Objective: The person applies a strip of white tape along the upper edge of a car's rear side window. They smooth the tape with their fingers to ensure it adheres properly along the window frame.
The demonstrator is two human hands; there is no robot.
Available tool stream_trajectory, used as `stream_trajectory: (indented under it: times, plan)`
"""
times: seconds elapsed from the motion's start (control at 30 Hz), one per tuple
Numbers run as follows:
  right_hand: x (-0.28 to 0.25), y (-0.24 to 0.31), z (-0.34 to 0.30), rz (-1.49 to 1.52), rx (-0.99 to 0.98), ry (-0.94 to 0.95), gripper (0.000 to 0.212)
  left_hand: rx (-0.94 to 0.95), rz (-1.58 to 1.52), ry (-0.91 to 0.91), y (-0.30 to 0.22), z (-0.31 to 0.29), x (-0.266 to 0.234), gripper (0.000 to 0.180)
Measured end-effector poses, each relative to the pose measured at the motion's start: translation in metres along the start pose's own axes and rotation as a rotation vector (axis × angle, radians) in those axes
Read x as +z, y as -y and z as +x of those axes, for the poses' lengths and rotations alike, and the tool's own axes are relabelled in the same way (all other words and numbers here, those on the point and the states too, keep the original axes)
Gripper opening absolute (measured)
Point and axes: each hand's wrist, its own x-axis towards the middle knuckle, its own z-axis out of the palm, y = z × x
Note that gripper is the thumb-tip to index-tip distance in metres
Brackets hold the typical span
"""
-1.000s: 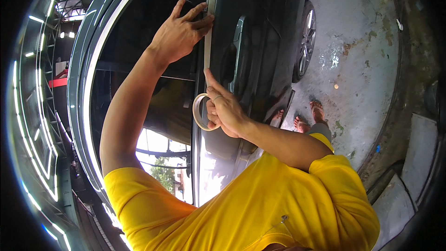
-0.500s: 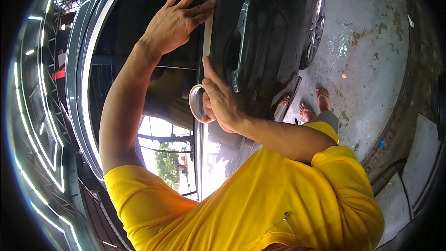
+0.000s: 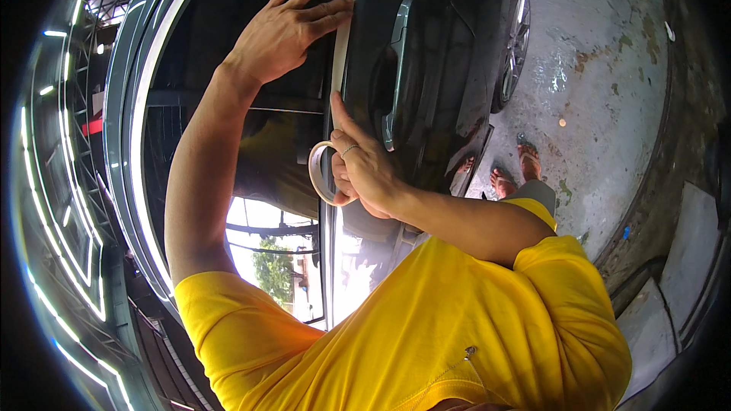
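Observation:
A narrow pale strip of masking tape (image 3: 340,53) runs along the seam between a dark car's side window (image 3: 198,38) and its door (image 3: 449,68). The fingers of my left hand (image 3: 278,38) are spread, and some of their tips rest on the strip at its far part. Closer to me, my right hand (image 3: 369,175) grips a roll of masking tape (image 3: 314,175), its curled fingers passing through the ring. The right index finger stretches forward along the strip's near part. The roll hangs over the lower edge of the window glass.
A door handle (image 3: 397,68) sticks out of the door right of the strip. Beyond it are a wheel (image 3: 515,46) and a worn grey floor (image 3: 586,99), where my bare-toed feet (image 3: 527,160) stand. Light panels (image 3: 681,259) lie at the lower right.
My left hand has shifted very slightly, with its fingers still at the strip. The right hand and the roll look nearly unmoved.

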Motion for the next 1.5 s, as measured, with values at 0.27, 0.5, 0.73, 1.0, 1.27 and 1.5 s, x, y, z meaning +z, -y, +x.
stream_trajectory:
  times: [0.27, 0.5, 0.73, 1.0, 1.27, 1.5]
  plan:
    - [-0.002, 0.001, -0.011, -0.014, -0.042, 0.026, 0.059, 0.03, -0.008, -0.054, 0.002, 0.004, 0.004, 0.08]
    - [-0.007, 0.004, -0.001, 0.068, 0.031, 0.076, 0.059, 0.026, 0.019, -0.012, 0.0, 0.008, -0.008, 0.074]
    - [-0.011, 0.006, 0.0, 0.07, 0.056, 0.098, 0.058, 0.043, 0.07, 0.015, -0.006, 0.011, -0.019, 0.072]
    - [-0.019, 0.003, 0.002, 0.053, 0.081, 0.08, 0.058, 0.075, 0.016, -0.005, -0.01, 0.001, -0.012, 0.064]
    - [-0.019, 0.005, 0.002, 0.034, 0.113, 0.068, 0.06, 0.041, -0.04, 0.023, -0.018, -0.013, -0.011, 0.061]
    - [-0.02, 0.002, 0.002, 0.012, 0.092, 0.066, 0.06, 0.032, -0.028, 0.009, -0.02, -0.018, -0.011, 0.062]
